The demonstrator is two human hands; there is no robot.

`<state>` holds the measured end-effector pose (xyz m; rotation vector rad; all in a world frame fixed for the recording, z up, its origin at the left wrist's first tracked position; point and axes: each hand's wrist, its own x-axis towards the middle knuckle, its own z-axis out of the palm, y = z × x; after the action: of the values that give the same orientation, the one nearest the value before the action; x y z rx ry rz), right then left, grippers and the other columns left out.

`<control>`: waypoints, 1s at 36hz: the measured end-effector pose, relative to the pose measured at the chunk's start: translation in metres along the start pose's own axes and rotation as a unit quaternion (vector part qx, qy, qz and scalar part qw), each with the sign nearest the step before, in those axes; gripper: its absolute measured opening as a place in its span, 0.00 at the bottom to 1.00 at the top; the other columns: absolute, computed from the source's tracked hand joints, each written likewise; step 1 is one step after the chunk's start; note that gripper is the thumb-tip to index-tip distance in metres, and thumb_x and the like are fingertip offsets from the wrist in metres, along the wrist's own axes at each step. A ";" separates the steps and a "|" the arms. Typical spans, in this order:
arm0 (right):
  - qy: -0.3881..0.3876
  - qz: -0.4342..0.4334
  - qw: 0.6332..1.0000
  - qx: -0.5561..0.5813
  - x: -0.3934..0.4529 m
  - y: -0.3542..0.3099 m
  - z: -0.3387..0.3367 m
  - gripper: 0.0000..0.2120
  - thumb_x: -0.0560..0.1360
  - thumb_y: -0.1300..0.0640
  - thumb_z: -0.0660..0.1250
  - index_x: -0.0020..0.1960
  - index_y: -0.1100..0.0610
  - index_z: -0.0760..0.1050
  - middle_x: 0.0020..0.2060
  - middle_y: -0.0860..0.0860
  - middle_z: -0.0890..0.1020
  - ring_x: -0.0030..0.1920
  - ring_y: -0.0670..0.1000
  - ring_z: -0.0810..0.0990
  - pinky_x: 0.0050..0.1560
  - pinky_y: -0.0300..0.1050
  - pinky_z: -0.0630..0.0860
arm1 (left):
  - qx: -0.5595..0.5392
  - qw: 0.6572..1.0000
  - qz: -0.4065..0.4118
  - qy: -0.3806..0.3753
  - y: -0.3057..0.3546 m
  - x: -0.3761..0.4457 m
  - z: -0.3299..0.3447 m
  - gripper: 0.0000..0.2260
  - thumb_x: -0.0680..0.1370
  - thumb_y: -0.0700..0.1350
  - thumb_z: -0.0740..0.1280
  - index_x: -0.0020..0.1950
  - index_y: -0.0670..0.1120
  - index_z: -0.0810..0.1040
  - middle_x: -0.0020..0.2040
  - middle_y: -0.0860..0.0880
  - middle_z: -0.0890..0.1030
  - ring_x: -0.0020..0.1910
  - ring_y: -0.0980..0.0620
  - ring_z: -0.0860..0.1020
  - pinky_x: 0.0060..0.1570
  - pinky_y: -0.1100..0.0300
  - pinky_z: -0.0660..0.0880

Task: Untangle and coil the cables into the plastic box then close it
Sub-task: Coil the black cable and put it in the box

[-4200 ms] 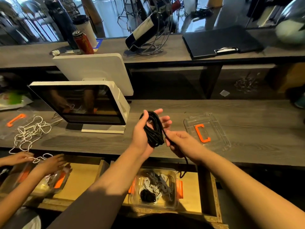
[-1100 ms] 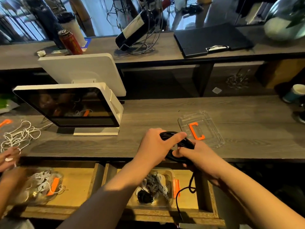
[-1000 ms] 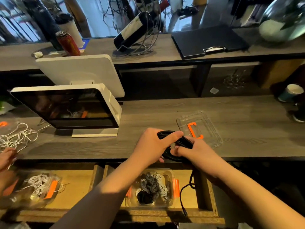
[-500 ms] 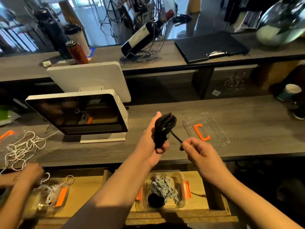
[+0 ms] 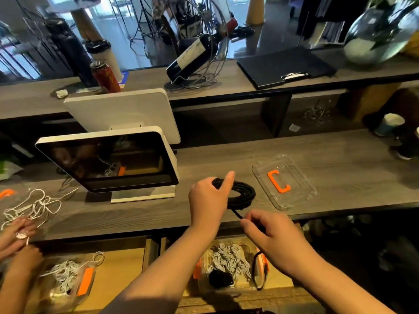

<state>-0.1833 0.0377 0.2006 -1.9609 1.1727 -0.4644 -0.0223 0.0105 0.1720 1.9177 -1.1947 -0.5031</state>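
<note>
A black cable coil (image 5: 243,195) lies flat on the grey wooden counter (image 5: 340,159). My left hand (image 5: 209,200) grips its left side, thumb over the top. My right hand (image 5: 269,236) pinches the loose black end, which runs from the coil through my fingers and hangs down in a loop over the drawer. The clear plastic box (image 5: 229,266) with orange latches sits in the open drawer below, holding several white-grey cable bundles and one black bundle. Its clear lid (image 5: 301,186) with an orange handle lies on the counter right of the coil.
A white point-of-sale screen (image 5: 108,162) stands left of the coil. Another person's hands (image 5: 15,236) work on a tangled white cable (image 5: 34,207) at far left, above a second box (image 5: 68,282). A paper cup (image 5: 388,124) stands at far right.
The coil, held up in my left hand half a second ago, now lies flat on the counter. My right hand has dropped toward the counter edge, still pinching the loose end.
</note>
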 end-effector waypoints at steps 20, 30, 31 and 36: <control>0.111 -0.045 0.988 0.093 0.000 0.010 -0.008 0.16 0.74 0.36 0.62 0.43 0.47 0.81 0.35 0.46 0.83 0.37 0.48 0.82 0.40 0.55 0.78 | -0.204 0.833 -0.144 -0.493 0.009 -0.013 -0.032 0.34 0.74 0.69 0.63 0.52 0.37 0.82 0.49 0.32 0.81 0.50 0.33 0.80 0.61 0.37 0.72; 0.132 0.000 0.976 0.175 -0.009 0.015 0.004 0.13 0.80 0.46 0.60 0.42 0.47 0.79 0.35 0.48 0.81 0.37 0.45 0.78 0.39 0.40 0.72 | -0.378 0.765 -0.227 -0.469 0.015 -0.023 -0.023 0.26 0.71 0.66 0.71 0.48 0.42 0.81 0.45 0.40 0.80 0.44 0.43 0.78 0.46 0.55 0.73; 0.131 0.007 0.977 0.171 -0.010 0.015 0.005 0.13 0.78 0.45 0.60 0.40 0.47 0.79 0.33 0.45 0.79 0.36 0.43 0.76 0.37 0.37 0.70 | -0.397 0.759 -0.227 -0.463 0.014 -0.022 -0.022 0.24 0.71 0.67 0.70 0.41 0.44 0.82 0.38 0.44 0.79 0.36 0.48 0.77 0.39 0.59 0.72; 0.131 0.032 0.978 0.160 -0.010 0.014 0.011 0.16 0.78 0.45 0.59 0.38 0.53 0.76 0.30 0.45 0.76 0.33 0.43 0.73 0.35 0.38 0.68 | -0.458 0.756 -0.230 -0.407 0.018 -0.021 -0.014 0.21 0.76 0.63 0.65 0.30 0.50 0.79 0.29 0.52 0.73 0.25 0.57 0.70 0.27 0.65 0.64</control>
<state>-0.1888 0.0479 0.1837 -1.6146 1.2330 -0.8435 -0.0325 0.0307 0.1935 1.0486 -0.6406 -1.9323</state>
